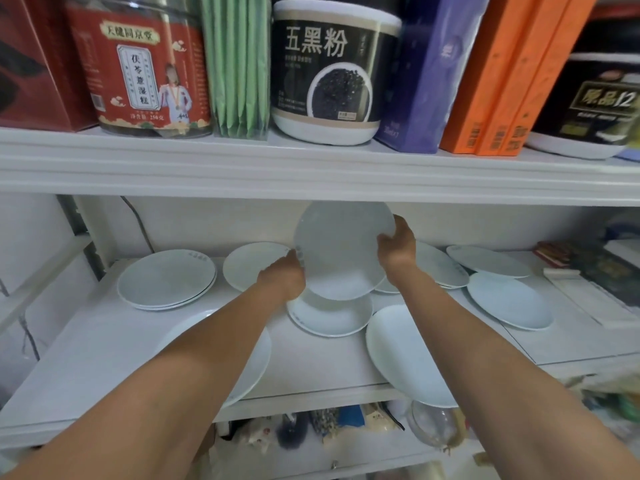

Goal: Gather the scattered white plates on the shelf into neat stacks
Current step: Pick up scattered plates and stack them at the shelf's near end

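1. You are holding one white plate (341, 249) with both hands, raised clear of the shelf (104, 341) and tilted so its face is turned toward you.
2. Your left hand (282, 277) is pinching the plate's rim at the plate's 8 o'clock edge; the fingers are hidden behind the plate.
3. Your right hand (396, 249) is clamping the rim at the plate's 3 o'clock edge, with the thumb pressing on the near face.
4. The held plate is hanging directly above a single plate (329, 317) that is lying flat at the centre of the shelf.
5. At 9 o'clock from the held plate, a small stack of plates (166, 280) is sitting near the shelf's left end.
6. Between that stack and your left hand, another plate (249, 263) is lying partly hidden by the hand.
7. At 7 o'clock, a plate (258, 362) is lying under your left forearm at the shelf's front edge.
8. At 5 o'clock, a large plate (398, 351) is overhanging the front edge, partly covered by your right forearm.
9. At 3 o'clock, three more plates are lying beyond your right wrist: one just behind it (443, 268), one farther back (488, 261), one nearer the front (509, 299).
10. On the upper shelf (311, 168), a black-labelled tub (332, 71) is standing at 12 o'clock from the held plate.
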